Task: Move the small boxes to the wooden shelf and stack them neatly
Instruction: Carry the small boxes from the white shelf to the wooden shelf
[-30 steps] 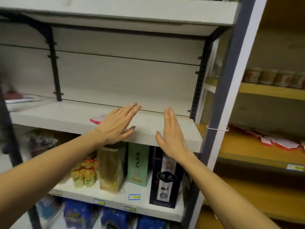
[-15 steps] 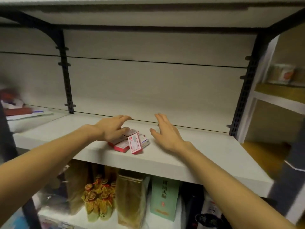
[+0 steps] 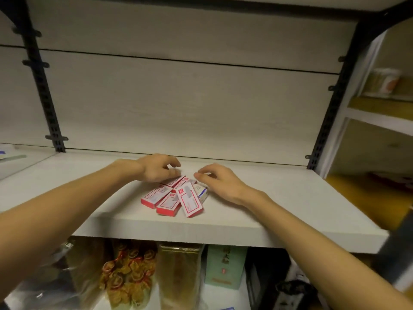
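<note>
Several small red-and-white boxes (image 3: 173, 198) lie in a loose, untidy heap on the pale shelf board (image 3: 279, 211), near its front edge. A white box with blue print (image 3: 202, 190) lies at the heap's right side. My left hand (image 3: 159, 167) hovers over the heap's back left, fingers curled, fingertips touching the rear boxes. My right hand (image 3: 218, 181) rests at the heap's right, fingers bent above the white box. Neither hand has lifted a box.
A yellow wooden shelf unit (image 3: 384, 113) stands to the right, behind a black slotted upright (image 3: 328, 113). Below the board stand gold bags (image 3: 178, 276), a green box (image 3: 225, 267) and wrapped goods (image 3: 127, 278). Another black upright (image 3: 42, 86) is at the left.
The view has come closer and higher onto the shelf. Both hands went from flat and spread to curled down onto the heap of boxes.
</note>
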A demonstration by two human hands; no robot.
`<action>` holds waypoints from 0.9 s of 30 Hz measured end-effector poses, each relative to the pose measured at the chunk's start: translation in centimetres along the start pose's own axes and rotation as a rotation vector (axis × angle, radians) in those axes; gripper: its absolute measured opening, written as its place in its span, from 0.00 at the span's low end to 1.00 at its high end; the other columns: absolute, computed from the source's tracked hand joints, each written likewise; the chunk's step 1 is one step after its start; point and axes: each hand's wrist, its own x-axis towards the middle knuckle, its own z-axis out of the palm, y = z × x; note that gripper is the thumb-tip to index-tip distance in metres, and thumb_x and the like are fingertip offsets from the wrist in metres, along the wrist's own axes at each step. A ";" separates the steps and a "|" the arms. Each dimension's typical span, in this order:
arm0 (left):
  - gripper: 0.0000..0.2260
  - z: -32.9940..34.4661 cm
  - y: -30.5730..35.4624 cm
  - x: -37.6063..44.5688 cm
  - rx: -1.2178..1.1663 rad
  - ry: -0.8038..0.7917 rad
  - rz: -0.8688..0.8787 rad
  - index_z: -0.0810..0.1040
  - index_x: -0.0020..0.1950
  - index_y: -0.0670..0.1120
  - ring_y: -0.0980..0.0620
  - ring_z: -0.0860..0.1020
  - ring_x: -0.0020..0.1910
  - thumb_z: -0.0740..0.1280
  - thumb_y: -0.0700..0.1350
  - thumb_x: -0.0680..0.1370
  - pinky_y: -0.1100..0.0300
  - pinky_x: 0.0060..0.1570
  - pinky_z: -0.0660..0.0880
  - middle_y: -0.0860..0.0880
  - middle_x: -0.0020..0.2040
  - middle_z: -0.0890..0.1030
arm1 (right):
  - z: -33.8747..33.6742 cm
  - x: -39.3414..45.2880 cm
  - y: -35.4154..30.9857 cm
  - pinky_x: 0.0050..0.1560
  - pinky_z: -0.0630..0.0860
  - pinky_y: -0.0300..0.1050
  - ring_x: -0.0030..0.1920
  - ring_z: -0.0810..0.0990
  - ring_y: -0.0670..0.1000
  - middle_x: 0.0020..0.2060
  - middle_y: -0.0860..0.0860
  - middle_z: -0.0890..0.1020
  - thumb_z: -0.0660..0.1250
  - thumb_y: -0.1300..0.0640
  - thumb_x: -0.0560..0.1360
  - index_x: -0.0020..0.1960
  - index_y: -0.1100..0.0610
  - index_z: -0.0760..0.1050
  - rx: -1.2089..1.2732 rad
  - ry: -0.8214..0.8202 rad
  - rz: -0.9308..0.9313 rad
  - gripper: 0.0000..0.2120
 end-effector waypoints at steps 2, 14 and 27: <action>0.20 0.1 0.2 0.4 -0.024 -0.040 0.045 0.74 0.72 0.50 0.50 0.78 0.63 0.63 0.58 0.82 0.52 0.65 0.73 0.51 0.68 0.78 | -0.2 -1.1 -0.6 0.63 0.75 0.47 0.58 0.80 0.47 0.61 0.49 0.83 0.63 0.41 0.81 0.62 0.55 0.83 0.017 -0.004 0.045 0.21; 0.20 0.2 -0.6 0.2 -0.016 -0.088 0.232 0.78 0.68 0.49 0.51 0.78 0.59 0.64 0.59 0.81 0.53 0.63 0.75 0.52 0.63 0.80 | 1.3 -6.4 -5.8 0.68 0.70 0.48 0.68 0.74 0.51 0.73 0.51 0.73 0.63 0.26 0.73 0.77 0.53 0.68 0.032 0.033 0.303 0.42; 0.30 -0.2 -3.3 -1.2 -0.255 -0.041 0.249 0.70 0.74 0.47 0.46 0.78 0.58 0.74 0.55 0.76 0.54 0.61 0.74 0.47 0.64 0.77 | 3.4 -7.9 -6.2 0.59 0.78 0.44 0.59 0.78 0.47 0.65 0.49 0.80 0.71 0.42 0.76 0.72 0.53 0.74 -0.201 0.257 0.275 0.27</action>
